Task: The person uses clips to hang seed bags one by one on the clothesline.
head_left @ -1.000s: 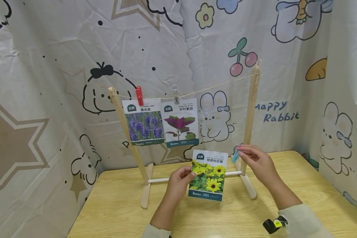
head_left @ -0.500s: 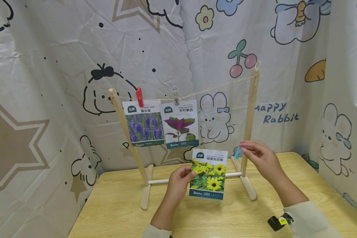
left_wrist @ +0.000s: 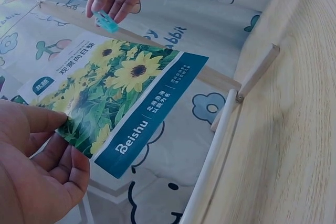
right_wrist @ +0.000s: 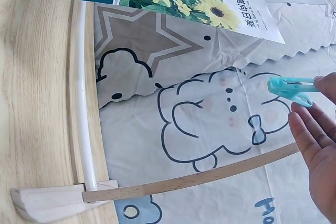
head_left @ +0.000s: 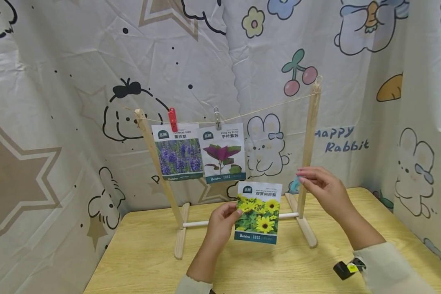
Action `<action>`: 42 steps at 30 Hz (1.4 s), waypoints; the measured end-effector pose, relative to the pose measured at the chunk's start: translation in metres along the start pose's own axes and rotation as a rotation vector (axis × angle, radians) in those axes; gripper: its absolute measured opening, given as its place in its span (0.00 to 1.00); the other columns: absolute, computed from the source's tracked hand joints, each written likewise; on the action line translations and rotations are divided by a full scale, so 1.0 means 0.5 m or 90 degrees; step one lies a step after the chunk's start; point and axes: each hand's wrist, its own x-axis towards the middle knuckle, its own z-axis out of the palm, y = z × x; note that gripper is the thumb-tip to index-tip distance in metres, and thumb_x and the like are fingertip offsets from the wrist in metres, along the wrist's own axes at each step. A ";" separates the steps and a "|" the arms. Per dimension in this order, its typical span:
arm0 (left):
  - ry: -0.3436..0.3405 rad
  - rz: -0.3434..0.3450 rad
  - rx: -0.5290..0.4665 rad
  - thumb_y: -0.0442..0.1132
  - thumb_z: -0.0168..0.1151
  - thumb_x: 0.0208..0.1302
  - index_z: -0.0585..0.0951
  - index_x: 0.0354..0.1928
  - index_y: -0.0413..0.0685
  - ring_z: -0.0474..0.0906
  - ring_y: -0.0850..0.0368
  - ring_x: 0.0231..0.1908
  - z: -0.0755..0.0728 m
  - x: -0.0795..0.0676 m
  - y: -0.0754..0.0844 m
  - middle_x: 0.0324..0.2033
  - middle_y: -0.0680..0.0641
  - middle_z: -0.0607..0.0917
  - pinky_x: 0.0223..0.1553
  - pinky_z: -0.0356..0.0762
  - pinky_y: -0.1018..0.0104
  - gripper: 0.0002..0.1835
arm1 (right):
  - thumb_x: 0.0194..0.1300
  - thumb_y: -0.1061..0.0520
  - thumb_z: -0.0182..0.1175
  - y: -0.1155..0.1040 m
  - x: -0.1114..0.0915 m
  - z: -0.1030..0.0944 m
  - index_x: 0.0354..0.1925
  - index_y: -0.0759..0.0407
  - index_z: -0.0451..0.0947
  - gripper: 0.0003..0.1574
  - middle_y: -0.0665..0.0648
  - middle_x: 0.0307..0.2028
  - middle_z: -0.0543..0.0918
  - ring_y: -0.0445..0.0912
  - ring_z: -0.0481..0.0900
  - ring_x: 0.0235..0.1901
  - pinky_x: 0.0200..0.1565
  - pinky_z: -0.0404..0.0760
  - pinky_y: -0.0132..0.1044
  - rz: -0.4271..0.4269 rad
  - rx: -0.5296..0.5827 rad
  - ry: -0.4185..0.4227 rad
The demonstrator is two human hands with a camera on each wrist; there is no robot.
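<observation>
My left hand [head_left: 222, 222] pinches the left edge of a sunflower seed packet [head_left: 258, 214], held upright in front of the wooden frame. In the left wrist view the thumb lies on the front of the packet [left_wrist: 126, 82]. Near the right post my right hand [head_left: 325, 190] holds a light-blue clothespin [right_wrist: 289, 88] between thumb and fingers, apart from the packet. A lavender seed packet [head_left: 179, 157] hangs from the string [head_left: 268, 107] by a red clothespin [head_left: 172, 119]. Beside it a purple-leaf seed packet [head_left: 224, 157] hangs by a clear clothespin [head_left: 217, 119].
The string runs between a left post [head_left: 159, 171] and a right post [head_left: 310, 151], both on wooden feet. A white rod [head_left: 195, 223] joins them low down. All stands on a wood-grain table [head_left: 143, 253], with a printed curtain [head_left: 206, 53] behind.
My right hand has moved slightly up and to the right with the light-blue clothespin. My left hand has raised the sunflower packet a little.
</observation>
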 end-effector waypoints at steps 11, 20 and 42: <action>0.008 0.001 0.001 0.41 0.65 0.69 0.83 0.53 0.41 0.78 0.58 0.45 0.005 0.008 0.009 0.46 0.44 0.85 0.48 0.80 0.65 0.15 | 0.74 0.59 0.58 -0.023 0.017 -0.021 0.54 0.57 0.83 0.14 0.57 0.58 0.81 0.21 0.71 0.53 0.52 0.71 0.12 -0.026 -0.045 0.003; 0.003 -0.002 0.000 0.42 0.64 0.70 0.83 0.54 0.43 0.78 0.58 0.47 0.007 0.015 0.018 0.47 0.45 0.85 0.52 0.80 0.62 0.15 | 0.73 0.62 0.59 -0.041 0.032 -0.034 0.53 0.57 0.84 0.13 0.56 0.57 0.82 0.22 0.71 0.54 0.52 0.70 0.11 -0.044 -0.058 0.010; 0.009 0.003 0.006 0.41 0.63 0.71 0.83 0.54 0.44 0.79 0.56 0.49 0.011 0.022 0.038 0.49 0.46 0.86 0.56 0.80 0.59 0.14 | 0.71 0.64 0.61 -0.087 0.075 -0.073 0.52 0.60 0.84 0.13 0.56 0.55 0.82 0.24 0.72 0.54 0.53 0.71 0.12 -0.096 -0.079 0.007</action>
